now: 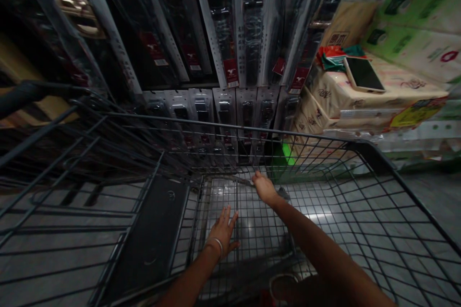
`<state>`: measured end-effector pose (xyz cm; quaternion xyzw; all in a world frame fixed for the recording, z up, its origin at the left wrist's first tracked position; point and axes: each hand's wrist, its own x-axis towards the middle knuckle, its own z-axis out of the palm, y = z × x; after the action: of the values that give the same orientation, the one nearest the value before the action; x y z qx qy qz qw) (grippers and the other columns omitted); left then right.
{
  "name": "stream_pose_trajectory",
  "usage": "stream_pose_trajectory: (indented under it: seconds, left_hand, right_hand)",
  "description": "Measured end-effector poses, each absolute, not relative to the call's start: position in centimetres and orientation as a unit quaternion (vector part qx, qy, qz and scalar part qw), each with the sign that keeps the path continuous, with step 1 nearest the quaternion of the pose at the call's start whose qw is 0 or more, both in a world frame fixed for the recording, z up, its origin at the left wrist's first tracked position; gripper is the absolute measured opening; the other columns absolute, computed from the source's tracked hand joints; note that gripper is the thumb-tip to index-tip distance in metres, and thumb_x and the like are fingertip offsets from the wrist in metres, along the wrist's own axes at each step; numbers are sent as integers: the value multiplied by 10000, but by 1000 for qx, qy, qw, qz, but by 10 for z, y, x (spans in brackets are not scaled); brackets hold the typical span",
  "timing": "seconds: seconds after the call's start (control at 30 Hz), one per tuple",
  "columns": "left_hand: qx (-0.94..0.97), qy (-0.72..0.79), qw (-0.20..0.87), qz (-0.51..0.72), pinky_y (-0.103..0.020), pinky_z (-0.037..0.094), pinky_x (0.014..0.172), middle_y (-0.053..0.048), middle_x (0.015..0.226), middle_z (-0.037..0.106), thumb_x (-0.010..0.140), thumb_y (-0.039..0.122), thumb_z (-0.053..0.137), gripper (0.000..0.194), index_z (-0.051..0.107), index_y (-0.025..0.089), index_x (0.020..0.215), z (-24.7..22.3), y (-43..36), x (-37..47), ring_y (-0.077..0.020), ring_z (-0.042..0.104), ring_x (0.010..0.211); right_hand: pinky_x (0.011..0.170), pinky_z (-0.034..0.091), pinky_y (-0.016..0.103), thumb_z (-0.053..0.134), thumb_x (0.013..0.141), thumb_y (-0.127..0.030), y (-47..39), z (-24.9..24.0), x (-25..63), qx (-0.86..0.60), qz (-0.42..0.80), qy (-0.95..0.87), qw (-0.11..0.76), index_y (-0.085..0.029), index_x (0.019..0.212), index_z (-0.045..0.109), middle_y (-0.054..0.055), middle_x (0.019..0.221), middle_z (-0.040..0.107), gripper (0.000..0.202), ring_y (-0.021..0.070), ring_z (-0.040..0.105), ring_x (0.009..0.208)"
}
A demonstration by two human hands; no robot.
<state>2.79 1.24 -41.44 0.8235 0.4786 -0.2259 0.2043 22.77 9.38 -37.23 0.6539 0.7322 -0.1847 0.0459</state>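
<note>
A wire shopping cart (230,126) spreads out below me, and both my arms reach down into its basket. My left hand (222,231), with a pale bracelet at the wrist, has its fingers spread over the wire mesh bottom and holds nothing. Farther forward, my right hand (264,187) is closed, its fingers curled near the far lower part of the basket. What those fingers hold, if anything, I cannot make out. A dark flat panel (149,235) lies to the left of my left hand.
Packaged belts (225,24) hang in rows beyond the cart. At the right, a smartphone (364,74) and a red and green packet (336,58) rest on stacked tissue packs (399,79). Green-and-white packs (425,24) rise behind. Below the basket is a shiny tiled floor (425,201).
</note>
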Motion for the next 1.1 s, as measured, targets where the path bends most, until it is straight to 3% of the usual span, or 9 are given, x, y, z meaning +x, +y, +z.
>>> stream_pose_trajectory:
  seconds: [0.2,0.67,0.8,0.93,1.1]
  left_hand:
    - [830,470,203,-221,-467,299,1070,-178,1474,29,680,406,715,967,138,186,1425,-419,12,27,-337,27,1355]
    - [837,465,190,-217,-479,338,1041,-187,1470,45,690,435,694,949,152,173,1424,-418,11,29,-353,58,1351]
    - [838,465,191,-210,-485,327,1047,-190,1462,31,682,418,705,944,172,164,1420,-418,11,30,-353,47,1350]
    - [834,469,191,-219,-481,330,1047,-195,1463,30,696,400,699,919,183,154,1416,-414,12,32,-351,29,1351]
    - [829,466,199,-237,-455,311,1064,-196,1466,39,702,411,696,910,193,152,1414,-406,13,33,-344,39,1353]
  right_hand:
    - [866,382,271,368,848,-41,87,-371,276,641,-166,744,91,-135,980,612,137,1100,576,293,208,532,1040]
    - [746,398,264,349,804,11,60,-359,346,737,-105,656,122,-109,944,626,159,1030,596,334,216,589,952]
    - [704,408,271,376,816,-41,59,-352,348,801,-62,585,109,-104,963,615,161,1009,601,288,213,611,885]
    - [713,407,262,375,850,-72,64,-351,325,733,-85,669,91,-132,969,603,137,1035,583,264,202,595,901]
    - [795,404,275,372,845,-45,71,-364,306,666,-103,727,129,-129,975,622,158,1107,566,295,229,562,993]
